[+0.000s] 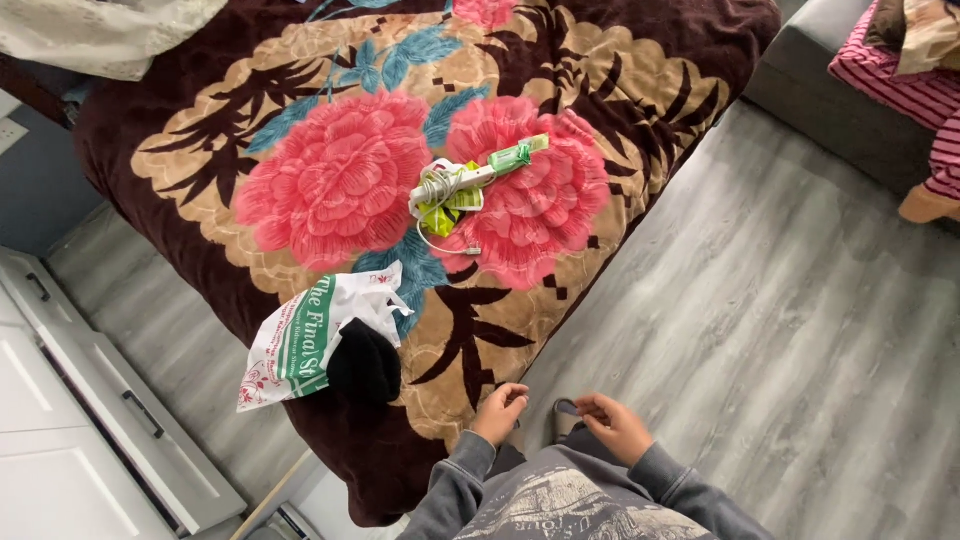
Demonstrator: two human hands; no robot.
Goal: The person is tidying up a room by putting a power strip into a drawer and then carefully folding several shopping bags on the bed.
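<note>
Hands [555, 415] near blanket [300, 80] edge

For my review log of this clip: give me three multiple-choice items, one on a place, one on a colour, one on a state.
1. Where does the coiled white cable lie?
A. on the blanket
B. on the floor
C. in the drawer unit

2. What colour are the blanket's large flowers?
A. yellow
B. pink
C. white

3. How are the hands?
A. both holding the plastic bag
B. both bare of any held thing, low by the blanket's edge
C. both gripping the cable

Answers: 1 A, it rests between the flowers. 2 B, pink petals. 3 B, left hand and right hand hold nothing visible.
</note>
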